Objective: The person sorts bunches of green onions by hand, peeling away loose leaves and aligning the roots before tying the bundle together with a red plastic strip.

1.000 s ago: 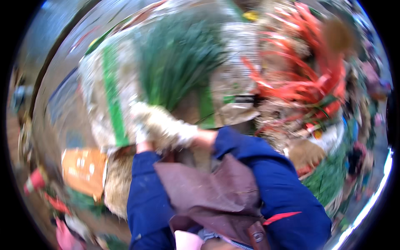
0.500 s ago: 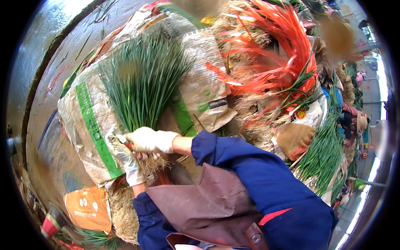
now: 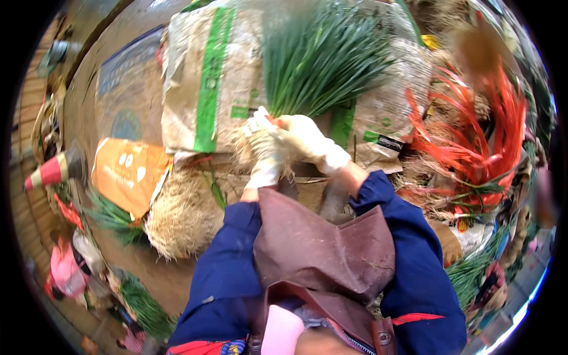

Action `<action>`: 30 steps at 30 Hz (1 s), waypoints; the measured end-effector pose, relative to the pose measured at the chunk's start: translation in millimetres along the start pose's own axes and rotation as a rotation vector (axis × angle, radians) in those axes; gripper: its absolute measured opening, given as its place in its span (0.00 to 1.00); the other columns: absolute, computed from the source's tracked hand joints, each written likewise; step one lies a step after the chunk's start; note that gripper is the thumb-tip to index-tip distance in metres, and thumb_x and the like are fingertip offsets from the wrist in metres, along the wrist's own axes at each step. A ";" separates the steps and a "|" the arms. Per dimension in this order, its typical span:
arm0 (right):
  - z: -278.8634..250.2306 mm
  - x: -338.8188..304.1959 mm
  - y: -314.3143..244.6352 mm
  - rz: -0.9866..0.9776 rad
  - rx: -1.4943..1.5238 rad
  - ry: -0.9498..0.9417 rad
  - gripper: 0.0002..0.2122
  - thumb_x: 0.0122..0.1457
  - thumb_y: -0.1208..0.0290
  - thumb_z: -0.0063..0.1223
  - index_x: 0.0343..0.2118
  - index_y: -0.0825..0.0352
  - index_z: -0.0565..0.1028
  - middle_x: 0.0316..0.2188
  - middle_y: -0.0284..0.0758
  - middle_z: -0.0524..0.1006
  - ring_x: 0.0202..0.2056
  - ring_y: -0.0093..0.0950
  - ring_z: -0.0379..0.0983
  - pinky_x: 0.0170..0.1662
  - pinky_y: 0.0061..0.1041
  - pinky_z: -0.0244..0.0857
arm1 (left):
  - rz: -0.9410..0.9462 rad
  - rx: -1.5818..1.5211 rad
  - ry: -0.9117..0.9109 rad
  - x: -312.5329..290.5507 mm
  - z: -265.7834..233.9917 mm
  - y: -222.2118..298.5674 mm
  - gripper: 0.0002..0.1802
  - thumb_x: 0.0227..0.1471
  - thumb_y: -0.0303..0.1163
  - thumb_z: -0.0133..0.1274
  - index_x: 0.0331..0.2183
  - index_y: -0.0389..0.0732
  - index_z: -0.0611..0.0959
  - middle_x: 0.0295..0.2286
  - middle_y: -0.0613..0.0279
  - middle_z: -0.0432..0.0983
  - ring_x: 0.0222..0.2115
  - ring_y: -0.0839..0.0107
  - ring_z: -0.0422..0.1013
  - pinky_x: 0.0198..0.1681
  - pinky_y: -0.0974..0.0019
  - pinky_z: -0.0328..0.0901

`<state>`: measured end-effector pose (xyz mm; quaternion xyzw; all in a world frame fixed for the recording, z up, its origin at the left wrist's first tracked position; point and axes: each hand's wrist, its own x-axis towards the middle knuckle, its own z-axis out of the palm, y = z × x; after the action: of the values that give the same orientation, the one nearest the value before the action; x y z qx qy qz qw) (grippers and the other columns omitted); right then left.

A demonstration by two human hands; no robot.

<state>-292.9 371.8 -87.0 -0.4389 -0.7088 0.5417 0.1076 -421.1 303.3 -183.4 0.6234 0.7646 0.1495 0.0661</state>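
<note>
A thick bundle of green onions (image 3: 319, 65) lies on flattened woven sacks, its long leaves fanning away from me. Both hands, in whitish gloves, meet at its root end. My left hand (image 3: 264, 151) is closed around the base, with pale roots (image 3: 242, 148) sticking out beside it. Against it from the right, my right hand (image 3: 310, 141) is closed on the stems too. A small bit of red shows between the fingers, too little to tell what it is. The gloves hide most of the stem bases.
Red plastic strips (image 3: 491, 148) lie in a heap on the right over more rooty bundles. At the left are a rooty bundle (image 3: 183, 213) partly wrapped in an orange sack (image 3: 127, 171), a striped cone (image 3: 50, 170) and a person in pink (image 3: 66, 269). A woven sack (image 3: 183, 89) spreads ahead.
My view has turned left, so the bundle and red strips appear farther right and the orange sack shows more fully. Both hands stay together at the bundle's root end.
</note>
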 end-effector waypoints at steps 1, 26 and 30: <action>6.9 -7.3 11.9 -0.091 -0.145 0.000 0.13 0.54 0.62 0.50 0.29 0.69 0.75 0.20 0.37 0.75 0.25 0.29 0.73 0.32 0.27 0.66 | -0.004 -0.016 -0.019 1.2 1.1 -3.4 0.38 0.36 0.46 0.62 0.46 0.34 0.69 0.34 0.52 0.74 0.36 0.61 0.71 0.37 0.55 0.66; 5.0 119.0 -26.7 -0.158 0.824 -0.068 0.14 0.61 0.63 0.44 0.26 0.68 0.76 0.23 0.32 0.77 0.23 0.20 0.69 0.30 0.18 0.62 | -0.648 -1.340 0.168 -27.1 -73.7 -30.6 0.29 0.45 0.43 0.58 0.48 0.44 0.71 0.43 0.61 0.70 0.43 0.70 0.65 0.47 0.63 0.60; 7.3 110.2 -22.3 -0.178 0.841 -0.153 0.14 0.61 0.63 0.44 0.27 0.68 0.76 0.24 0.33 0.77 0.24 0.20 0.70 0.31 0.18 0.63 | -0.576 -1.065 0.301 -3.5 -51.0 -28.1 0.28 0.43 0.43 0.59 0.47 0.46 0.72 0.44 0.61 0.69 0.45 0.67 0.63 0.48 0.60 0.58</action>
<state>-374.0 447.7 -106.2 -0.2527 -0.4673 0.8029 0.2703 -461.2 287.4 -144.1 0.2459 0.7235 0.5726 0.2971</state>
